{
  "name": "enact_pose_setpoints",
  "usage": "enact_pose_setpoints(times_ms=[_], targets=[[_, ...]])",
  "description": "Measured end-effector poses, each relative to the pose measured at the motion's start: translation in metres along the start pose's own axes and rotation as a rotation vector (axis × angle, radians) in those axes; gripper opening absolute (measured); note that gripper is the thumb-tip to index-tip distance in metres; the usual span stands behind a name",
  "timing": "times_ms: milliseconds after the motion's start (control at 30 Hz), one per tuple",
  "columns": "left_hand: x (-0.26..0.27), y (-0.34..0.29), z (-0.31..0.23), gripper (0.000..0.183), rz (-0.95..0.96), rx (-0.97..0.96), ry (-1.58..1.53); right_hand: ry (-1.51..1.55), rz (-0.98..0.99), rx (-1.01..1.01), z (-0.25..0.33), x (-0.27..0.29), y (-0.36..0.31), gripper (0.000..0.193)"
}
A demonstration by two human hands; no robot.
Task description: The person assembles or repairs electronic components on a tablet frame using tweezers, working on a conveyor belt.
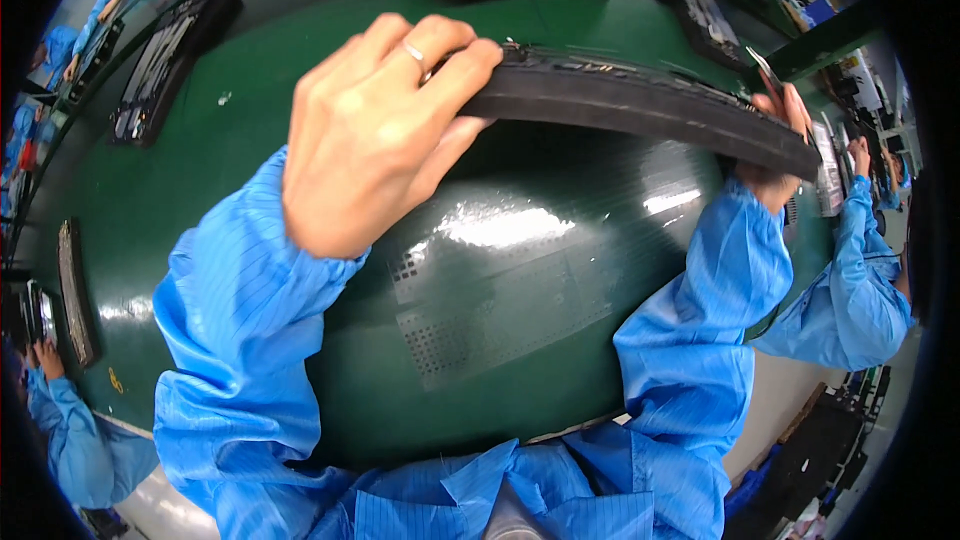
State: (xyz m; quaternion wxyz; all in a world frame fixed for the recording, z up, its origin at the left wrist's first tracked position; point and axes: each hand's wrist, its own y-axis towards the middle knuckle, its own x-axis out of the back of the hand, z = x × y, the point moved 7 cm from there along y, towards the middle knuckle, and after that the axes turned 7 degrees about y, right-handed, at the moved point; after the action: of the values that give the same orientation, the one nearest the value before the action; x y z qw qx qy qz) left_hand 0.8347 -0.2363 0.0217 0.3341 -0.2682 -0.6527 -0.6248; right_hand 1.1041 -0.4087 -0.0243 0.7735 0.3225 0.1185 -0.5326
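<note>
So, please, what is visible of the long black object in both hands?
The long black object shows a plain, matte near face, perhaps foam or plastic, with thin, partly shiny pieces along its top. It is above the green table, right end lower in view. The left hand grips its left end, the right hand near its right.

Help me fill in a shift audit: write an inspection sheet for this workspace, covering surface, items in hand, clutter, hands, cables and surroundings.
Surface: green tabletop, glossy, with bright reflections.
Items in hand: long black bar, raised above the tabletop.
Clutter: dark long assembly at upper left; narrow dark strip at far left.
Hands: left hand grips the bar's left end, ring on one finger; right hand, partly hidden by the bar, holds near its right end.
Cables: nothing seen.
Surroundings: co-worker in blue at right; another at lower left.
</note>
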Motion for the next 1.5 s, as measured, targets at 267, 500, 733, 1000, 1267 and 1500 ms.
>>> enact_pose_setpoints(times_ms=[267, 500, 733, 1000, 1267, 1500], targets=[[-0.008, -0.013, -0.025, 0.039, 0.097, 0.079, 0.084, -0.147, 0.047, -0.248, -0.031, 0.019, 0.018, 0.031], [-0.034, -0.059, -0.076, 0.041, -0.062, -0.093, 0.055, -0.444, 0.508, -0.071, 0.049, -0.025, -0.072, 0.029], [-0.054, -0.063, -0.093, 0.019, -0.079, -0.105, 0.178, -0.333, 0.724, -0.713, -0.014, -0.058, -0.198, 0.015], [-0.066, -0.064, -0.093, 0.01, -0.225, -0.073, 0.192, -0.344, 0.692, -0.719, -0.026, -0.049, -0.202, 0.012], [-0.062, -0.065, -0.095, 0.014, -0.158, -0.075, 0.183, -0.324, 0.694, -0.728, -0.025, -0.049, -0.206, 0.012], [-0.061, -0.061, -0.091, 0.019, -0.096, -0.093, 0.18, -0.311, 0.603, -0.755, -0.027, -0.052, -0.2, 0.007]])
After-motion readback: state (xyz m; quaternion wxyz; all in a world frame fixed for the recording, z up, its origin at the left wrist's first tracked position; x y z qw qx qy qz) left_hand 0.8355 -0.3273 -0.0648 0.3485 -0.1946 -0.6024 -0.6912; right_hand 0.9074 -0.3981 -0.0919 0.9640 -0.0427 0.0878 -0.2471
